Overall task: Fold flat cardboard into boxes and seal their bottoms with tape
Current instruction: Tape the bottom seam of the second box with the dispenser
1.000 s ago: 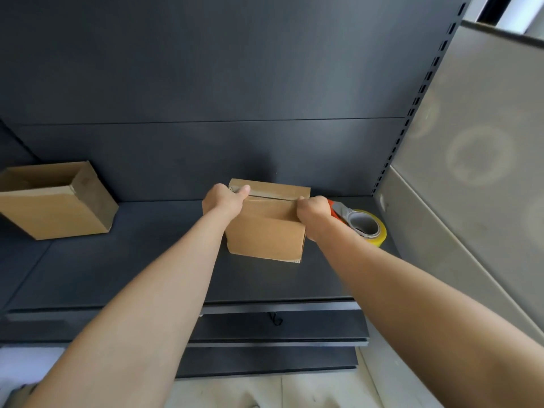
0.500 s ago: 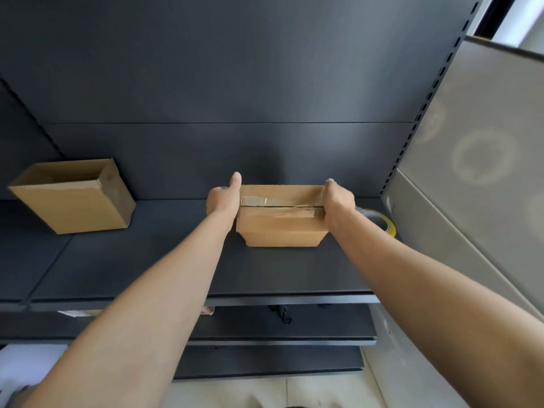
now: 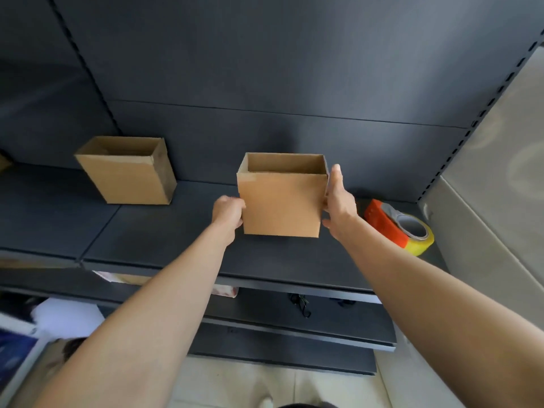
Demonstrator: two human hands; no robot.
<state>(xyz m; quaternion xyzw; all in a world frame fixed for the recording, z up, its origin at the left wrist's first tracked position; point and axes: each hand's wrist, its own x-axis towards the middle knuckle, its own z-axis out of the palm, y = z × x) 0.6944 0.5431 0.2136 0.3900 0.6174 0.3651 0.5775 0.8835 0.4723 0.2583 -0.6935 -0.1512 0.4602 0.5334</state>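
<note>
A small brown cardboard box [image 3: 281,204] stands upright above the dark shelf [image 3: 164,240], its open top facing up. My left hand [image 3: 228,212] grips its lower left edge with curled fingers. My right hand [image 3: 338,195] lies flat against the box's right side, fingers straight and pointing up. A tape dispenser [image 3: 397,226], orange with a yellow roll, lies on the shelf just right of my right hand. A second open-topped cardboard box [image 3: 129,172] stands on the shelf to the left.
A dark back panel [image 3: 265,83] rises behind the shelf. A grey board [image 3: 500,172] leans at the right. Lower shelves [image 3: 294,328] hold small dark items and a pale package. Papers lie at the bottom left.
The box has been turned over: its taped bottom faced up before, and now its open top faces up. Both hands shifted to its sides. The view swung right and down.
</note>
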